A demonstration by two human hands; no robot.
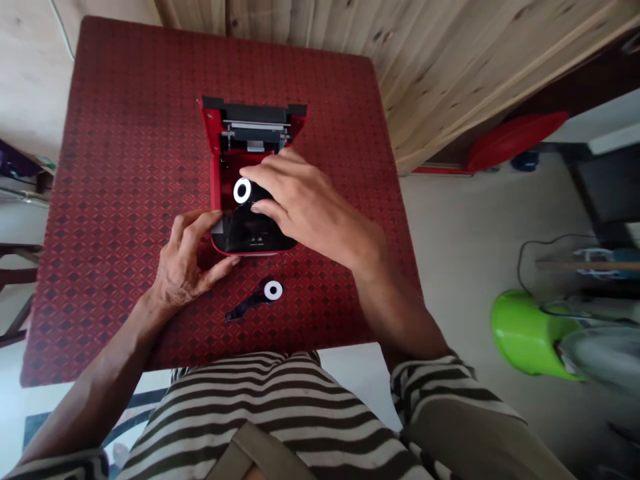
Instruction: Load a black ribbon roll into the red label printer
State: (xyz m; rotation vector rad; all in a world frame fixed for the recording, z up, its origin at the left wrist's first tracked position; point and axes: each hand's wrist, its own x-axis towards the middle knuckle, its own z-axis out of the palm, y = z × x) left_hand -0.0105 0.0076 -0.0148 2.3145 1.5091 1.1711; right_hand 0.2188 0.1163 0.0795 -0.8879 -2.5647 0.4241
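Observation:
A red and black label printer [217,180] sits on the table with its lid raised at the back. My right hand [305,200] is over the open compartment, closed around a black ribbon roll [260,193] with a white ring at its end. A length of black ribbon hangs from the roll across the printer's black front panel. My left hand [187,257] grips the printer's front left corner, fingers on top and thumb low at the front. Nearer to me, a second black roll with a white ring [273,291] lies on the table, its ribbon tail stretching left.
The table [125,167] has a red patterned cover. Wooden panelling [320,23] rises behind it. To the right, a green bucket [525,333] stands on the floor, with a dark cable near it. A red rounded object [520,140] leans farther back.

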